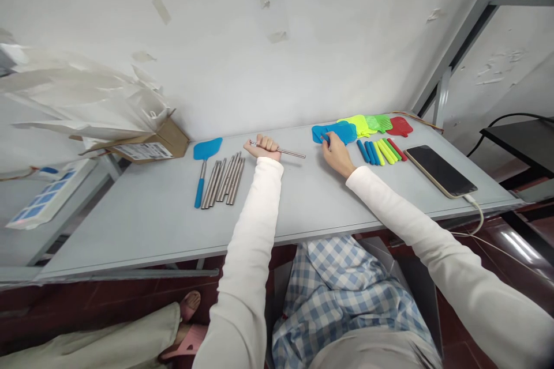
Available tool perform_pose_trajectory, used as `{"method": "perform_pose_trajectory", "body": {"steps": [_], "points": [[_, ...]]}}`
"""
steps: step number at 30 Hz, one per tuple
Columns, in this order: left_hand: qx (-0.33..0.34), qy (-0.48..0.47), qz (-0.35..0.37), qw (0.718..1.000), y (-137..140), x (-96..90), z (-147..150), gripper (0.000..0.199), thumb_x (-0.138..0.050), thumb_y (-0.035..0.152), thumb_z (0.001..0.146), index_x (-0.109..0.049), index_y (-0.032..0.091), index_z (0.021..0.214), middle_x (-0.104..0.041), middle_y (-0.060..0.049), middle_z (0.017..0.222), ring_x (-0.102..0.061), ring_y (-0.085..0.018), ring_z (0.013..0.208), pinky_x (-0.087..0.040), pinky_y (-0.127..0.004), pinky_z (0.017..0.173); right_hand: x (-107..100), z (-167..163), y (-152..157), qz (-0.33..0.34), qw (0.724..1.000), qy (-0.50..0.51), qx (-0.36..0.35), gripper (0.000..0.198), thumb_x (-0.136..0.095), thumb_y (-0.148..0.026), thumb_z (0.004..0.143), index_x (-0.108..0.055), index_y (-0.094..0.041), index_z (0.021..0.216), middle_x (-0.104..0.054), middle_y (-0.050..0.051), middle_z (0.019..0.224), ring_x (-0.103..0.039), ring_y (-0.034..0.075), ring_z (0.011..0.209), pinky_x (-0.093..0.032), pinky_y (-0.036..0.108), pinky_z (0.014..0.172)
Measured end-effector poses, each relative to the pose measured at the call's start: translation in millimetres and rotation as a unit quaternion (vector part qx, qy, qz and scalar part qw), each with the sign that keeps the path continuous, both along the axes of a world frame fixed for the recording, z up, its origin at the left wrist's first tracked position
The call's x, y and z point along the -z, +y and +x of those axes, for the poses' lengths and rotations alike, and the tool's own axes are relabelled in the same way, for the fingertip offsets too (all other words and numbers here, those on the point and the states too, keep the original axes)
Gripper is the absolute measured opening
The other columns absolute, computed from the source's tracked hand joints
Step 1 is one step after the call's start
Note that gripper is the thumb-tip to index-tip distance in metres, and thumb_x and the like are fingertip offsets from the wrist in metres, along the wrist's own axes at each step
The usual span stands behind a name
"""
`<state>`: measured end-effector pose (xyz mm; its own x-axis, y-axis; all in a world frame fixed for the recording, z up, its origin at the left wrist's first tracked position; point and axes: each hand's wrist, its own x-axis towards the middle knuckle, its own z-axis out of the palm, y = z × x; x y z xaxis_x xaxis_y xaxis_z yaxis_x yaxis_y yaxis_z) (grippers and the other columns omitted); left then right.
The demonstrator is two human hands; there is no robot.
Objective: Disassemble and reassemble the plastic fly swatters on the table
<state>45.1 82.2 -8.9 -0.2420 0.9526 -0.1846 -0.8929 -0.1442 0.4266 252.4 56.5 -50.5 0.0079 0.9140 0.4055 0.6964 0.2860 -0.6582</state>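
Note:
My left hand [265,147] is closed around a thin metal rod [292,154], held above the table with its longer end sticking out to the right. My right hand [337,154] has its fingers pinched at the front edge of the blue fly swatter heads [341,130], on a blue piece that looks like one of them; the fingers partly hide it. Yellow [359,125], green [380,123] and red swatter heads [401,126] overlap in a row beyond. Nearer lie several blue, yellow and red handles [381,151].
Left of my arm lie several metal tubes [223,180] and an assembled blue fly swatter [202,170]. A cardboard box [162,141] with white wrapping stands at the back left. A phone [441,170] with its cable lies right. Someone's foot [190,304] shows below the table [142,230].

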Motion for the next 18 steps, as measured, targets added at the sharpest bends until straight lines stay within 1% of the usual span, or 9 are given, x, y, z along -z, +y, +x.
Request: {"method": "perform_pose_trajectory", "body": {"steps": [2, 4, 6, 9, 11, 13, 15, 18], "points": [[-0.004, 0.009, -0.007, 1.000, -0.4, -2.8, -0.2, 0.044, -0.016, 0.044, 0.096, -0.019, 0.021, 0.058, -0.005, 0.007, 0.049, -0.003, -0.008, 0.038, -0.009, -0.024, 0.036, -0.4, 0.9, 0.8, -0.008, 0.999, 0.032, 0.009, 0.034, -0.035, -0.034, 0.096, -0.051, -0.014, 0.118, -0.063, 0.020, 0.121, -0.059, 0.030, 0.111, -0.045, 0.046, 0.096], [-0.002, 0.016, -0.009, 1.000, -0.4, -4.3, -0.1, 0.043, -0.017, 0.044, 0.095, -0.022, 0.021, 0.058, -0.005, 0.007, 0.049, -0.003, -0.007, 0.038, -0.008, -0.023, 0.036, -0.6, 1.4, 1.4, -0.021, 0.998, 0.062, 0.020, 0.039, -0.032, -0.038, 0.097, -0.048, -0.013, 0.123, -0.063, 0.020, 0.120, -0.060, 0.030, 0.110, -0.045, 0.047, 0.097], [0.005, 0.015, -0.005, 1.000, -0.2, -4.3, 0.7, 0.041, -0.019, 0.041, 0.094, -0.024, 0.021, 0.059, -0.005, 0.008, 0.049, -0.004, -0.007, 0.038, -0.007, -0.022, 0.037, -0.6, 2.4, 1.5, -0.021, 0.996, 0.080, 0.017, 0.043, -0.029, -0.036, 0.098, -0.043, -0.012, 0.131, -0.062, 0.020, 0.121, -0.061, 0.029, 0.109, -0.045, 0.046, 0.097], [0.012, 0.009, 0.001, 1.000, -0.1, -3.2, 3.2, 0.039, -0.021, 0.037, 0.093, -0.027, 0.021, 0.059, -0.005, 0.008, 0.048, -0.003, -0.007, 0.037, -0.006, -0.022, 0.037, -1.0, 5.1, 0.2, 0.006, 0.997, 0.081, -0.009, 0.047, -0.027, -0.032, 0.097, -0.035, -0.013, 0.140, -0.062, 0.019, 0.122, -0.062, 0.027, 0.106, -0.046, 0.046, 0.096], [0.013, 0.008, 0.001, 1.000, -0.4, -2.8, 5.1, 0.037, -0.022, 0.034, 0.093, -0.030, 0.021, 0.060, -0.005, 0.008, 0.047, -0.002, -0.007, 0.037, -0.005, -0.021, 0.037, -2.5, 7.4, -1.4, 0.020, 0.997, 0.068, -0.018, 0.047, -0.026, -0.032, 0.098, -0.037, -0.014, 0.140, -0.064, 0.018, 0.118, -0.063, 0.026, 0.102, -0.047, 0.045, 0.095], [0.015, 0.009, 0.004, 1.000, -0.9, -2.8, 6.7, 0.036, -0.023, 0.032, 0.093, -0.033, 0.021, 0.061, -0.005, 0.008, 0.047, -0.002, -0.007, 0.037, -0.005, -0.021, 0.037, -4.9, 9.3, -3.3, 0.018, 0.999, 0.042, -0.018, 0.046, -0.026, -0.033, 0.098, -0.041, -0.015, 0.138, -0.067, 0.016, 0.109, -0.063, 0.027, 0.095, -0.048, 0.045, 0.090], [0.019, 0.011, 0.010, 1.000, -1.3, -2.8, 7.8, 0.035, -0.024, 0.030, 0.093, -0.034, 0.021, 0.062, -0.006, 0.008, 0.047, -0.001, -0.008, 0.037, -0.004, -0.021, 0.037, -7.2, 10.8, -4.9, 0.004, 1.000, 0.002, -0.003, 0.045, -0.027, -0.033, 0.097, -0.044, -0.016, 0.135, -0.068, 0.016, 0.101, -0.064, 0.030, 0.089, -0.048, 0.046, 0.085], [0.033, 0.013, 0.016, 0.999, -1.3, -1.7, 8.2, 0.034, -0.025, 0.030, 0.094, -0.032, 0.021, 0.062, -0.006, 0.008, 0.047, -0.002, -0.008, 0.037, -0.005, -0.021, 0.036, -8.5, 13.8, -6.0, -0.017, 0.998, -0.050, 0.025, 0.044, -0.031, -0.033, 0.096, -0.047, -0.014, 0.132, -0.068, 0.016, 0.093, -0.063, 0.032, 0.083, -0.047, 0.045, 0.079]]}}
